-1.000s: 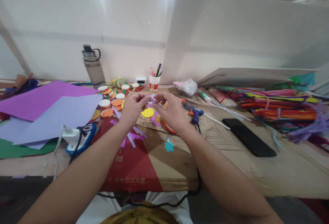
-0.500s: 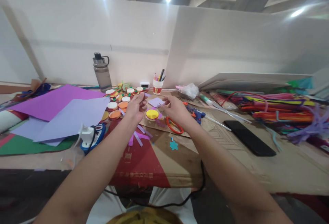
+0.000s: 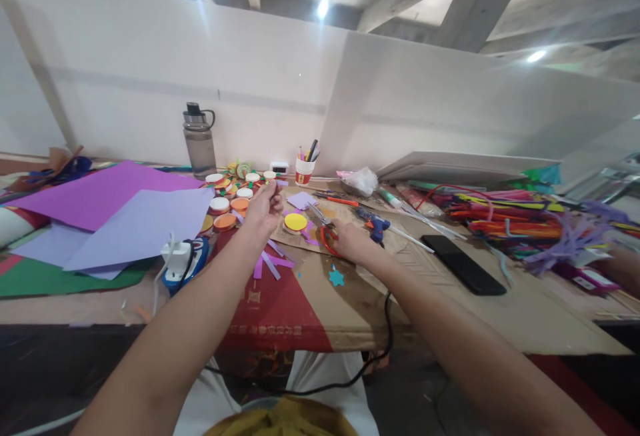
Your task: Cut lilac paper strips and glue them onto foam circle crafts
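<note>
My left hand (image 3: 266, 211) is closed in a pinch above the cardboard; what lies between its fingertips is too small to make out. A small lavender paper slip (image 3: 282, 183) shows beside those fingertips. My right hand (image 3: 351, 241) is closed on the orange-red handles of a pair of scissors (image 3: 327, 239), whose blades point away to the upper left. Between the hands sits a round tub with a yellow top (image 3: 295, 223), purple scraps beside it. Beyond it lies a lavender paper square (image 3: 301, 201). A blue star-shaped cutout (image 3: 337, 278) rests nearer me.
Several small round tubs (image 3: 225, 223) stand left of my left hand. Purple and lavender sheets (image 3: 140, 229), a power strip (image 3: 186, 266) and a bottle (image 3: 199, 143) are farther left. Rightward are a glue gun (image 3: 378, 228), a phone (image 3: 463, 264), pipe cleaners (image 3: 510, 223) and another person's hand (image 3: 625, 266).
My right hand has moved down from beside the lavender square to the scissors and taken hold of their handles. The left hand stays pinched in nearly the same place.
</note>
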Demonstrator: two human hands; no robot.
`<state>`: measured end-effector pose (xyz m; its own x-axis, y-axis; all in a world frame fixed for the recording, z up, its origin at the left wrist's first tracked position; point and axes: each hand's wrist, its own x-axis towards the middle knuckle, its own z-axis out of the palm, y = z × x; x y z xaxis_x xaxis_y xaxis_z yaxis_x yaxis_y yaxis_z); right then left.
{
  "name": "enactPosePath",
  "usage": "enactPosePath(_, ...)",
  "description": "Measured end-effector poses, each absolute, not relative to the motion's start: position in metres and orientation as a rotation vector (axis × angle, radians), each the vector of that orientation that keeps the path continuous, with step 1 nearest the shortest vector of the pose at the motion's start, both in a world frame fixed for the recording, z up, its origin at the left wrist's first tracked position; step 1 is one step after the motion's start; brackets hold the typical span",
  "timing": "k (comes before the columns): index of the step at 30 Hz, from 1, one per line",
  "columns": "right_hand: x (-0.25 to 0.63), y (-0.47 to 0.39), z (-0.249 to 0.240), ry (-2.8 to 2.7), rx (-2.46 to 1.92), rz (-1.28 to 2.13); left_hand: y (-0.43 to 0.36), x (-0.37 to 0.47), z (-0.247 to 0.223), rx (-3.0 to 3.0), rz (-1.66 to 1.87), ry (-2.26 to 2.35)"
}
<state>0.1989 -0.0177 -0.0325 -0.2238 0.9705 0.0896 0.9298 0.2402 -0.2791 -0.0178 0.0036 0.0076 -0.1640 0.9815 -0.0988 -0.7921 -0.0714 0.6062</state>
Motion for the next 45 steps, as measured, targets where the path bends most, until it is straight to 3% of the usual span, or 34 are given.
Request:
enactPosePath(6, 0.205, -0.023, -0.021, -2.052, -1.654, 0.366, 0.003, -0.022, 0.012, 0.297, 1.62, 0.596)
enactPosePath(10, 0.191, -0.04, -0.001, -1.795, -1.225, 0.791, -0.001, -0.024, 0.022, 0.241, 1.621, 0.578)
enactPosePath(14, 0.167, -0.056, 0.01, -1.845, -0.955, 0.941, -0.007, -0.025, 0.032, 0.262, 1.613, 0.555)
enactPosePath(25, 0.139, -0.068, 0.001, -1.767, -0.816, 1.451, -0.007, -0.029, 0.037, 0.277, 1.683, 0.507)
enactPosePath(45, 0.139, -0.058, -0.017, -1.621, -0.576, 1.519, -0.024, 0.003, 0.037, 0.146, 1.567, 0.315)
